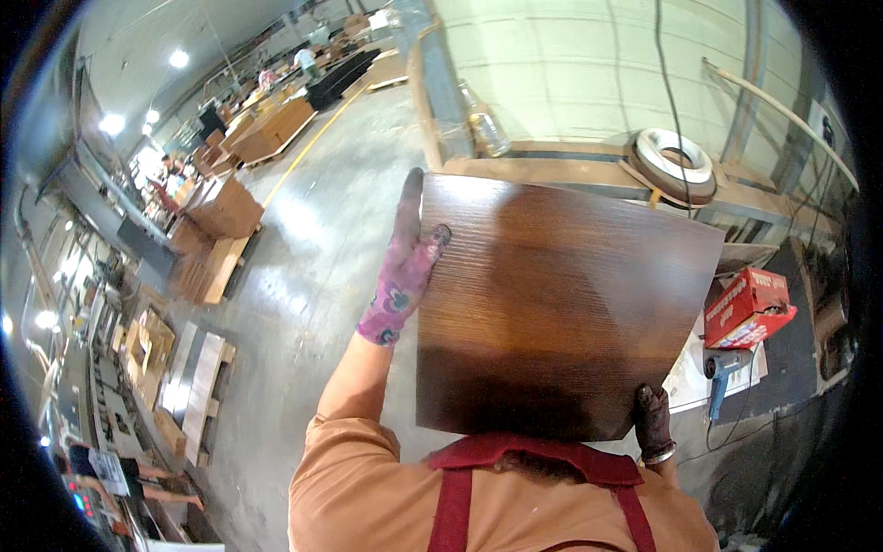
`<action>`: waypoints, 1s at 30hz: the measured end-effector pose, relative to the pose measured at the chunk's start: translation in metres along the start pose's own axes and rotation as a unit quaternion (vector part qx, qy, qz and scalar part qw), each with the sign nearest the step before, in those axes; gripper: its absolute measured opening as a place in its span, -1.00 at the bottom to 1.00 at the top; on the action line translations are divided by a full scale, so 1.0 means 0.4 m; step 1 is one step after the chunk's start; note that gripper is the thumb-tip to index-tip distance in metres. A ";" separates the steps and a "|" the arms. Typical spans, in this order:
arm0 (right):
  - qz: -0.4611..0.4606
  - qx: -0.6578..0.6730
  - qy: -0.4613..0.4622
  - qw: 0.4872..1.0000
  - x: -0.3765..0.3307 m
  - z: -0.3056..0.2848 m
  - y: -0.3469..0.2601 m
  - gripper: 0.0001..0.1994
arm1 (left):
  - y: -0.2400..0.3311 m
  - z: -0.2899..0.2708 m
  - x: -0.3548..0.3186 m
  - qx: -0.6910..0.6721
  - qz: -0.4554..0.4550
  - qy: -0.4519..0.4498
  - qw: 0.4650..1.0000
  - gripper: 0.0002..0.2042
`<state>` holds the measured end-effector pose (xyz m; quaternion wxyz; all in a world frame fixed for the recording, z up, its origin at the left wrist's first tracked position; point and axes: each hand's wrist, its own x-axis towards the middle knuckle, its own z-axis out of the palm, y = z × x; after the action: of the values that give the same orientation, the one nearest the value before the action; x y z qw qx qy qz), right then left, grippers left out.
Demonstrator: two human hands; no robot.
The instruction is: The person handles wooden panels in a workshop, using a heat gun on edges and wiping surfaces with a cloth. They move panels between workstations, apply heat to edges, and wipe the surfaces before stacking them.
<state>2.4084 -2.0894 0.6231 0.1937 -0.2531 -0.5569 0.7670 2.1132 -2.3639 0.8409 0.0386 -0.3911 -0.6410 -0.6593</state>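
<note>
Wood panel, hands gripping edges, palms hidden

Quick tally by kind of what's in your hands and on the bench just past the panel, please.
Dark brown wood panel, held by left hand and right hand: 1
Red cardboard box: 1
Blue power tool: 1
Tape roll: 1
Clear plastic bottle: 1
Total: 5

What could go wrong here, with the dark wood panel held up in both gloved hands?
1. The panel is gripped only at its edges: the left hand on the left side, the right hand at a lower corner. It might slip.
2. The panel blocks the view ahead, so it could knock the red box or the power tool on the bench.
</note>
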 end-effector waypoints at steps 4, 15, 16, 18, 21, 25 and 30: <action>0.000 0.030 -0.070 0.997 0.023 0.143 -0.032 -0.83 | 0.013 -0.147 -0.047 0.150 0.020 0.070 0.986 -0.34; 0.040 -0.109 -0.254 0.960 0.027 0.930 -0.013 -0.68 | -0.070 -0.889 -0.218 0.234 -0.046 0.288 0.928 -0.43; 0.044 -0.106 -0.270 0.956 0.024 1.015 -0.005 -0.64 | -0.071 -0.968 -0.227 0.245 -0.069 0.300 0.920 -0.44; 0.080 -0.011 -0.301 0.950 0.046 1.141 0.076 -0.56 | -0.080 -1.122 -0.249 0.274 -0.095 0.313 0.904 -0.45; -0.005 -0.112 -0.368 0.923 0.116 1.314 0.192 -0.51 | -0.047 -1.251 -0.269 0.276 -0.090 0.325 0.900 -0.44; 0.001 -0.282 -0.368 0.886 0.150 1.503 0.216 -0.42 | -0.068 -1.409 -0.316 0.372 -0.118 0.347 0.852 -0.34; 0.051 -0.307 -0.421 0.852 0.282 1.706 0.221 -0.33 | -0.175 -1.591 -0.247 0.399 -0.115 0.355 0.837 -0.35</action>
<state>1.9049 -2.5671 0.6914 -0.1861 0.0194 -0.7789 0.5986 1.8462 -2.9531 0.8091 0.3400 -0.0044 -0.8315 -0.4393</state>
